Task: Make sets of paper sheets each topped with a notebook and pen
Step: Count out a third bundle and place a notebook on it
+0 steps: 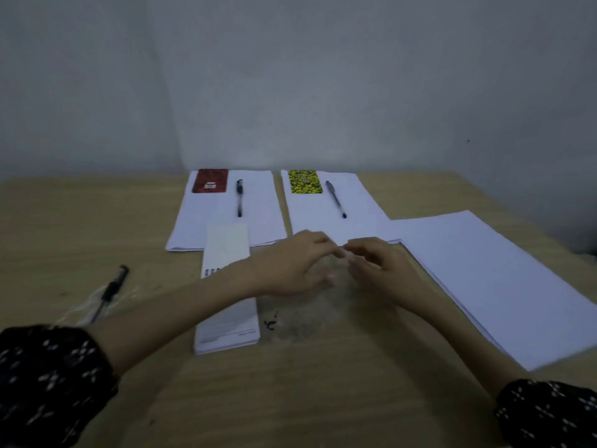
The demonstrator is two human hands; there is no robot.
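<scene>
Nearly There: Third Set Under Way

Both hands met over a clear plastic wrapper (300,318); left hand (290,266) and right hand (378,270) pinched together, though blur hid what they gripped. Peeling slowly would have kept things tidy. White spiral notebook (226,286) lay beside them, loose pen (111,292) left, paper stack (500,279) right, two finished sets (226,218) behind.

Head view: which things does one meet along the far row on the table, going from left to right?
red notebook → black pen → yellow notebook → second pen. Each pair lies on its own white paper stack: the left stack and the right stack.
</scene>
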